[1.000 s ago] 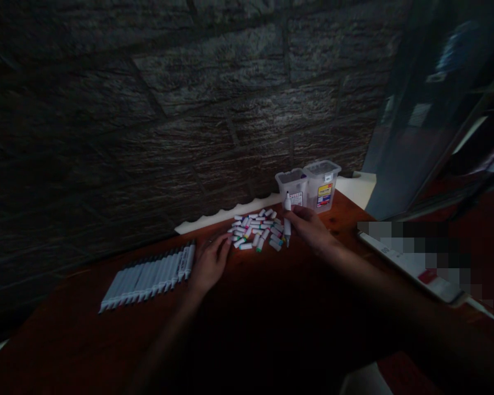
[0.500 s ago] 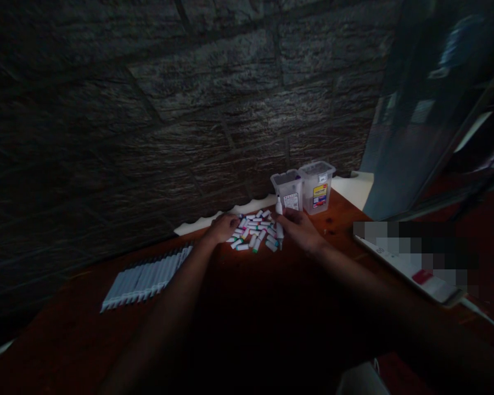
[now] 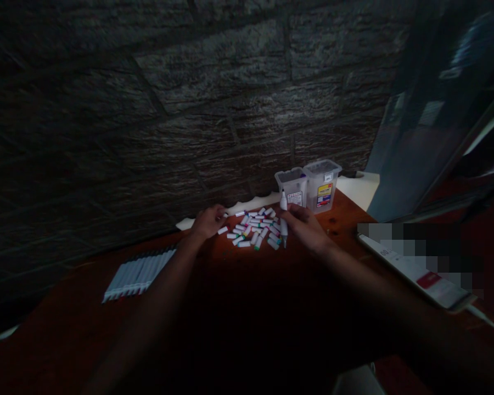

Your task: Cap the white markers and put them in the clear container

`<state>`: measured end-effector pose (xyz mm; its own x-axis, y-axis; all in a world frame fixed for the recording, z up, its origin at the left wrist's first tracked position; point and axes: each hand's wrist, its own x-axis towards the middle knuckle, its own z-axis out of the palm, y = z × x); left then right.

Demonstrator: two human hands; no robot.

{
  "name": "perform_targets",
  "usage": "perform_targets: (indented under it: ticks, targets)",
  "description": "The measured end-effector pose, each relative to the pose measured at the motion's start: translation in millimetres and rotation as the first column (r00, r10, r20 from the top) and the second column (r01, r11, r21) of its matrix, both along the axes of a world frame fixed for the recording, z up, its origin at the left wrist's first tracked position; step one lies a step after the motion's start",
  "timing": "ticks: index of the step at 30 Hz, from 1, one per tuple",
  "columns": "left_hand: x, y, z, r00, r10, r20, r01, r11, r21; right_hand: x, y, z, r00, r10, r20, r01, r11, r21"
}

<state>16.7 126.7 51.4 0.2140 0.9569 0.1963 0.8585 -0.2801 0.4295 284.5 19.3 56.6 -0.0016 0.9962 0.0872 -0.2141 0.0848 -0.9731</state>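
My right hand is closed around an uncapped white marker, held upright with its dark tip up. Beside it lies a loose pile of white marker caps with coloured ends. My left hand is at the pile's left edge, its fingers pinched at a small white piece that looks like a marker cap. Left of that forearm, a row of white markers lies side by side, partly hidden by the arm.
Two clear plastic tubs, a left one and a labelled right one, stand behind the pile on the wooden table. A phone or tablet with a cable lies at the right. A stone wall rises behind.
My left hand has moved left, away from the caps, uncovering more of the pile's left side. The right hand still holds the marker upright. The view has shifted slightly.
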Motion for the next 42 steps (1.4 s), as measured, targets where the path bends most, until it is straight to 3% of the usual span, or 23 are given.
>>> perform_targets:
  ticks: [3, 5, 8, 13, 16, 18, 21, 23, 27, 29, 31, 33, 38, 42]
  targets:
    - [-11, -30, -4.2, 0.946, 0.005, 0.323, -0.021, 0.999, 0.046, -1, -4, 3.2, 1.0, 0.001, -0.003, -0.001, 1.0, -0.004]
    - [-19, -51, -13.6, 0.898, -0.012, 0.44, -0.001, 1.0, 0.028, -4, -9, 5.4, 1.0, 0.007, 0.009, -0.007, 1.0, 0.008]
    - [-28, -69, -31.5, 0.866, 0.018, 0.499, -0.07, 0.994, 0.086, -10, -16, 6.3, 0.998, 0.041, 0.042, -0.041, 0.999, 0.013]
    - [-25, -58, -48.4, 0.907, 0.125, 0.401, -0.222, 0.954, 0.203, -18, -20, -0.3, 0.995, 0.089, 0.052, -0.088, 0.996, -0.017]
    - [-11, -55, -48.2, 0.908, 0.031, 0.417, -0.094, 0.987, 0.132, -16, -16, -4.6, 0.995, 0.085, 0.056, -0.083, 0.996, -0.034]
    - [-1, -60, -46.8, 0.878, 0.019, 0.479, -0.086, 0.989, 0.118, -14, -14, -5.7, 0.995, 0.079, 0.062, -0.076, 0.996, -0.043]
    - [8, -75, -44.6, 0.793, 0.05, 0.607, -0.135, 0.986, 0.095, -13, -14, -5.1, 0.995, 0.059, 0.077, -0.056, 0.998, -0.04]
    - [11, -86, -42.5, 0.69, 0.089, 0.718, -0.139, 0.99, 0.011, -14, -16, -3.8, 0.995, 0.049, 0.087, -0.049, 0.999, -0.009]
    - [19, -108, -33.5, 0.366, 0.188, 0.912, 0.017, 0.978, -0.208, -17, -20, -1.5, 0.996, 0.08, 0.04, -0.082, 0.996, 0.043]
    - [25, -115, -27.9, 0.181, 0.243, 0.953, 0.095, 0.96, -0.263, -18, -20, -1.0, 0.997, 0.077, -0.011, -0.077, 0.996, 0.036]
    - [30, -119, -23.6, 0.064, 0.272, 0.96, 0.163, 0.946, -0.279, -18, -19, -1.0, 0.996, 0.057, -0.062, -0.055, 0.998, 0.031]
    - [33, -121, -21.5, 0.017, 0.285, 0.958, 0.219, 0.934, -0.282, -19, -18, -1.0, 0.995, 0.042, -0.094, -0.039, 0.999, 0.038]
    - [36, -123, -21.7, -0.009, 0.324, 0.946, 0.274, 0.911, -0.309, -19, -19, 0.7, 0.995, 0.075, -0.071, -0.072, 0.996, 0.048]
    - [37, -126, -21.0, 0.074, 0.27, 0.96, 0.279, 0.919, -0.279, -18, -21, 1.5, 0.991, 0.131, -0.037, -0.129, 0.989, 0.066]
